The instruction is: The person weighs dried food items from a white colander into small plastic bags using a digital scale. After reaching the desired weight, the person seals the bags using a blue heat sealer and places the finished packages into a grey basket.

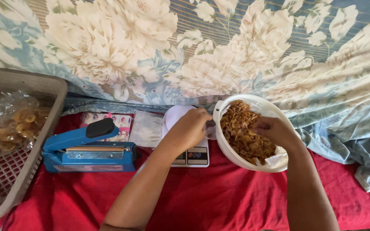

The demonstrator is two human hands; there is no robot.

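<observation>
We see left hand (189,128) closed on rim of white colander (253,132), tilted over scale (191,156) at back of red cloth (202,196). Right hand (275,130) pinches chips (243,132) inside. Chips look light, brittle; we'd take loosely, grip colander by stiff rim.

I see a white perforated plastic colander (267,107) holding dry, rough brown chips (245,132). Left of the colander sit a smooth plastic scale (191,157) and a glossy blue sealer (88,149) on matt red cloth (219,196); farther left, crinkly clear bags (11,122).
</observation>
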